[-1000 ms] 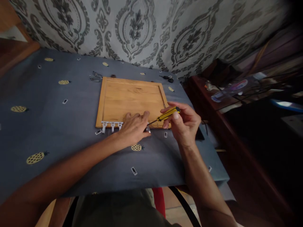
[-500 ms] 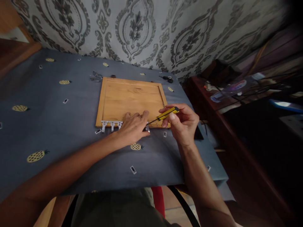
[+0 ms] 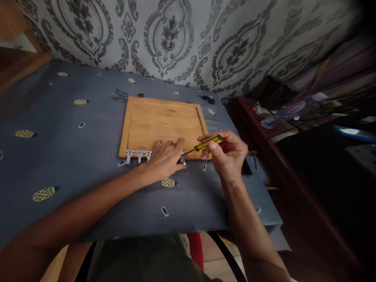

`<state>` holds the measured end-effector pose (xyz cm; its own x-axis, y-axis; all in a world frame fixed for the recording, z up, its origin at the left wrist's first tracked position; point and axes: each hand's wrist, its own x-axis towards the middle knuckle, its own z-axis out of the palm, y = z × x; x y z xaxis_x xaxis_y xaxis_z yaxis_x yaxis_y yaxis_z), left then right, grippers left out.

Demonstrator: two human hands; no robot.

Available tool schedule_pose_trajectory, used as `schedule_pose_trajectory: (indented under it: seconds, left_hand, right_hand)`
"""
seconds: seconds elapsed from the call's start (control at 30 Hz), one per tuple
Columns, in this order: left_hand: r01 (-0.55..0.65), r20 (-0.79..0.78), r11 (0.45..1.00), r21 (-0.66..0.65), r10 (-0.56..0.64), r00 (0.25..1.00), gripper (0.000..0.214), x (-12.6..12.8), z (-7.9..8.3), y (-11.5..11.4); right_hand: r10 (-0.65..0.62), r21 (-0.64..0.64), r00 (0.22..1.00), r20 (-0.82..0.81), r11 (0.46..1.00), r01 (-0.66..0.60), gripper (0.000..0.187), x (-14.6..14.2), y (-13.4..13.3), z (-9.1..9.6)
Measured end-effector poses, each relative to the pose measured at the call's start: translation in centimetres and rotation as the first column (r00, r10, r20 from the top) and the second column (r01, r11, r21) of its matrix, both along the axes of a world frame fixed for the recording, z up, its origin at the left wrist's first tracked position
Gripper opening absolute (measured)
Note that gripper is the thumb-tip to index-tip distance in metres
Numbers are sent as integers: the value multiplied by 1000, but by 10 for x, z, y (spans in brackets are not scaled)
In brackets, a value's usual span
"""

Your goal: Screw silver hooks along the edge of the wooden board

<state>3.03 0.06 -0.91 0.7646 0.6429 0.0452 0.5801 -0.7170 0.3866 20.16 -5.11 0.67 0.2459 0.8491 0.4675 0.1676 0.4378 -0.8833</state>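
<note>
My right hand (image 3: 230,156) grips a yellow-and-black screwdriver (image 3: 208,142) between thumb and fingers. Its thin shaft slants down left to a small silver metal piece (image 3: 183,160) at the near edge of a framed wooden panel (image 3: 167,121). My left hand (image 3: 167,158) lies across that edge with fingers apart, its thumb beside the metal piece. Left of this hand, several silver hook-like metal pieces (image 3: 139,156) line the panel's edge and overhang it. My left hand covers part of the row, and the screwdriver's exact tip contact is hard to make out.
A blue pineapple-print cloth (image 3: 88,164) covers the table. Behind the panel lie pliers-like metal tools (image 3: 120,95) and a black object with a thin shaft (image 3: 209,99). A patterned curtain (image 3: 167,35) hangs at the back. On the right, a dark red desk (image 3: 255,121) bears a plastic bottle (image 3: 282,113).
Both hands keep almost the same place. The screwdriver's handle has turned slightly in my right hand, with its shaft still at the metal piece.
</note>
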Motion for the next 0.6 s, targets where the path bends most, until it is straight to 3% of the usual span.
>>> schedule_pose_trajectory:
  seconds: [0.13,0.37,0.6]
  left_hand:
    - [4,4,1000,-1,-4,1000,59,0,1,0]
    - [1,17,1000,-22,-1,1000,58,0,2,0]
    - [1,33,1000,-15,0,999,57,-1,-2,0]
  right_hand:
    - [25,-21,999,28,999,-24,32,1,-2,0]
    - [-25,-15,998,49,1000,26,21,-1,-1,0]
    - [-147,105,989,32,984,143,18,-5,-3,-1]
